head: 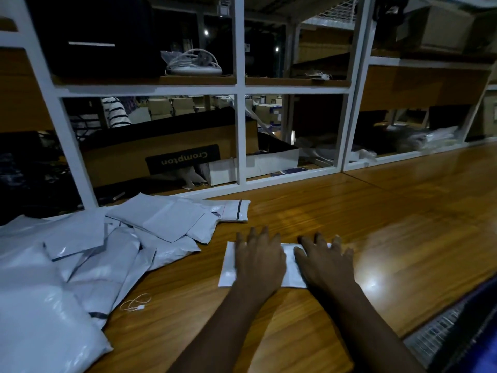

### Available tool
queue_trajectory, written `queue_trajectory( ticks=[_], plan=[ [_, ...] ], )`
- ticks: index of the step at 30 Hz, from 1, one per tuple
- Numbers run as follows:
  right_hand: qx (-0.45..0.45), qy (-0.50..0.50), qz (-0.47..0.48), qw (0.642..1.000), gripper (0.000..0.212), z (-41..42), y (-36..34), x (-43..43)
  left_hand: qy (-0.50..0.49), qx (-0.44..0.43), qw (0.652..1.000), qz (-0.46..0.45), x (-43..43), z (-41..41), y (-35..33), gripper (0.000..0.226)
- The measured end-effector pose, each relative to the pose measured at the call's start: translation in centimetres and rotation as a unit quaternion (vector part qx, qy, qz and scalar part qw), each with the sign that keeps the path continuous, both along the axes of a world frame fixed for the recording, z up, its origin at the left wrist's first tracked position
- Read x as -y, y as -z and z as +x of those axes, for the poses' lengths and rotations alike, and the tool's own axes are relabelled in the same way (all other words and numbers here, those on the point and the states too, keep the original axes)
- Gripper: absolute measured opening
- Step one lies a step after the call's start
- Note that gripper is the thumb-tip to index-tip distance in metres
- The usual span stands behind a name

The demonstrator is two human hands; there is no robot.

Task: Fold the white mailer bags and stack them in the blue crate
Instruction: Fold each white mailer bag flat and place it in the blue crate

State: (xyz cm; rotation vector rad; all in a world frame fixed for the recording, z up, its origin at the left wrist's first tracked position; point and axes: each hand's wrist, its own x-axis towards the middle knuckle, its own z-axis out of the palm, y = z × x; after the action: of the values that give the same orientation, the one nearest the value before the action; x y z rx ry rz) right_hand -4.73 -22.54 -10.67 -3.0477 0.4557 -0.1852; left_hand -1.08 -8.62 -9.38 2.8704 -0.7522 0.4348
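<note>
Only the head view: everything below comes from this one camera, looking down at a wooden table (398, 211).
Mailer bag (289, 261): white and flat on the table, right in front of the person and under both hands. Whether it is already folded cannot be told.
Left hand (259, 261): palm down on the left part of the bag, fingers straight and a little spread, pressing rather than gripping.
Right hand (325, 265): palm down on the right part of the bag, fingers stretched out and relaxed, their tips reaching past the bag's far edge.
Pile of bags (113, 251): loose white mailers overlapping one another on the left of the table, near the pressed bag but not touching it.
Big white sack (40, 319): at the lower left corner, partly under the pile.
String loop (134, 302): thin and pale, lying on the wood just beside the pile.
Blue crate (481, 305): only a corner shows at the lower right edge, with a pale grid wall; its contents are hidden.
Shelf frame (240, 130): white bars along the table's far side.
Cardboard box (172, 154): behind the frame, with its printed label upside down.
</note>
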Motion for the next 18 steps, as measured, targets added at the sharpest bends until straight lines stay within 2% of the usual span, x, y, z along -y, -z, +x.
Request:
queue_trajectory(
  ticks=[2,5,6,14,18],
  plan=[
    [0.003,-0.002,-0.037,0.999,0.048,-0.1,0.2,-0.3,0.04,-0.033,0.999,0.011,1.4,0.0,0.7,0.057],
    [0.003,-0.001,-0.045,0.999,0.049,0.1,-0.1,0.0,0.049,-0.06,0.996,0.051,1.6,1.1,1.6,0.097],
    [0.002,-0.003,-0.044,0.999,0.049,0.2,-0.1,0.1,0.048,-0.061,0.995,0.062,1.6,1.4,1.7,0.103],
    [-0.002,-0.016,-0.043,0.999,0.051,0.1,0.2,0.3,0.049,-0.085,0.992,0.083,1.4,1.3,1.3,0.108],
    [-0.003,-0.026,-0.034,0.999,0.05,0.2,0.5,0.9,0.044,-0.083,0.993,0.078,1.3,1.2,1.4,0.099]
  ],
)
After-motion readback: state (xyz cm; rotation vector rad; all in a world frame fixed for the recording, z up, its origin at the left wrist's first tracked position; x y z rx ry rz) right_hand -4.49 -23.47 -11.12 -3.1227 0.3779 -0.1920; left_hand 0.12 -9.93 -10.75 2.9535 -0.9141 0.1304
